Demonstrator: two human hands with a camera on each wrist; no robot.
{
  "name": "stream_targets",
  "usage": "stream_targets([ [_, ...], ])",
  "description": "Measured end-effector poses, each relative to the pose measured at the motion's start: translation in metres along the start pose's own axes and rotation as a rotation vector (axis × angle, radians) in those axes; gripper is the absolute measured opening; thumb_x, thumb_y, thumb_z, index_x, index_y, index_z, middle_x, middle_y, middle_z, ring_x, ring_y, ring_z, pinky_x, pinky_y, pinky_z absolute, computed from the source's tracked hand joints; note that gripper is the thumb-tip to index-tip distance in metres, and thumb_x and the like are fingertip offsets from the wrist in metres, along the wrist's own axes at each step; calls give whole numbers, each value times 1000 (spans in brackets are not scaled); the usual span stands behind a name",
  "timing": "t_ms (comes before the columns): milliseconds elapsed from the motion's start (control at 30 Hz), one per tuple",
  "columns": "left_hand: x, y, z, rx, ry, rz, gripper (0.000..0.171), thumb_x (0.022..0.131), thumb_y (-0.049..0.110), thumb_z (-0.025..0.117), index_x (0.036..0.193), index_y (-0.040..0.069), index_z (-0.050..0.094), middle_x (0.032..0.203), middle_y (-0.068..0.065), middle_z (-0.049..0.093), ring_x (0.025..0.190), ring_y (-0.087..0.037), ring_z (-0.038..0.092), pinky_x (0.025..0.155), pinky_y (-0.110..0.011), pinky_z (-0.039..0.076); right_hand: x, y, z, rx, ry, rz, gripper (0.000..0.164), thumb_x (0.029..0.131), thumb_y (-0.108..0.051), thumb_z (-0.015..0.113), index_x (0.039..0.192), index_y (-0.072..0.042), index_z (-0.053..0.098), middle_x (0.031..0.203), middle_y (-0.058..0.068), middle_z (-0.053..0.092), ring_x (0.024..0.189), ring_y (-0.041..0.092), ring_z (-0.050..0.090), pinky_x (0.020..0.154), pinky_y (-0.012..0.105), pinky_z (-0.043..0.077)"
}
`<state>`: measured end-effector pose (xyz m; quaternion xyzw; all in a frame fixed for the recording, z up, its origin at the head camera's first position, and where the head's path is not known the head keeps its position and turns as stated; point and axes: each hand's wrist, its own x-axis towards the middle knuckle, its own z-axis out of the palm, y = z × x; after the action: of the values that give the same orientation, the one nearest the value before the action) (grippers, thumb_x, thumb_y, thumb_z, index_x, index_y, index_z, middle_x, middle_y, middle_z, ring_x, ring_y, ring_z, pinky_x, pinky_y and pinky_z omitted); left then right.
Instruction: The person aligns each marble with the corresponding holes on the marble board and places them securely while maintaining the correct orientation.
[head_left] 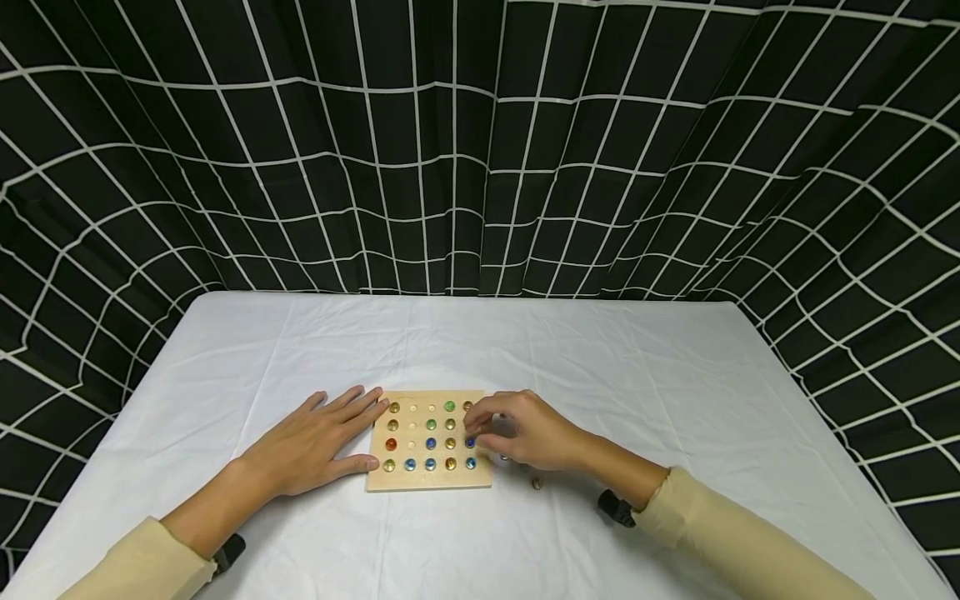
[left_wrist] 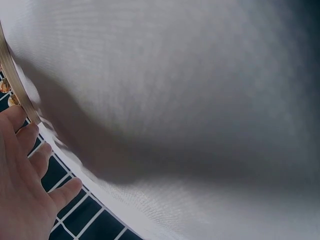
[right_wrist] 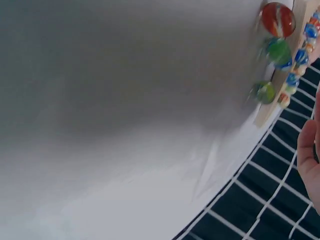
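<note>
A wooden board (head_left: 430,482) with rows of round hollows lies on the white cloth. Glass marbles sit in many of them, among them a red one (head_left: 391,444), a green one (head_left: 449,406) and a blue one (head_left: 431,443). My left hand (head_left: 318,442) is spread at the board's left side, with fingertips and thumb on its edge. Over the right-hand column, my right hand (head_left: 534,429) bends its index finger and thumb close together at the second row from the far side. Those fingertips cover that spot, and I cannot tell whether they pinch a marble.
Loose marbles lie on the cloth right of the board, such as a brownish one (head_left: 536,482); the right wrist view has a red marble (right_wrist: 278,20) and a green marble (right_wrist: 278,51) there. A black curtain with white grid lines (head_left: 450,167) hangs behind the table (head_left: 600,350).
</note>
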<state>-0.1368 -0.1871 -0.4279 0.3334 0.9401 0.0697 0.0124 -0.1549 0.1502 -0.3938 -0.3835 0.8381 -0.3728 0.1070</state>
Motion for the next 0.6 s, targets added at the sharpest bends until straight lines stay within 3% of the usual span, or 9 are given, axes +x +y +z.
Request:
stream_targets([
  [267, 0, 0, 1, 1, 3, 3, 78, 96, 68, 43, 156, 19, 35, 160, -2, 35, 146, -28, 32, 110, -64, 30, -23, 13, -11, 28, 5, 33, 22, 87, -2, 75, 108, -7, 71, 99, -1, 75, 95, 10, 69, 91, 39, 54],
  [600, 0, 0, 1, 3, 4, 3, 77, 97, 67, 44, 156, 19, 36, 159, -3, 35, 146, -29, 32, 110, -64, 31, -50, 28, -16, 65, -32, 55, 24, 85, -5, 78, 107, -11, 71, 98, -4, 75, 94, 14, 69, 91, 34, 53],
])
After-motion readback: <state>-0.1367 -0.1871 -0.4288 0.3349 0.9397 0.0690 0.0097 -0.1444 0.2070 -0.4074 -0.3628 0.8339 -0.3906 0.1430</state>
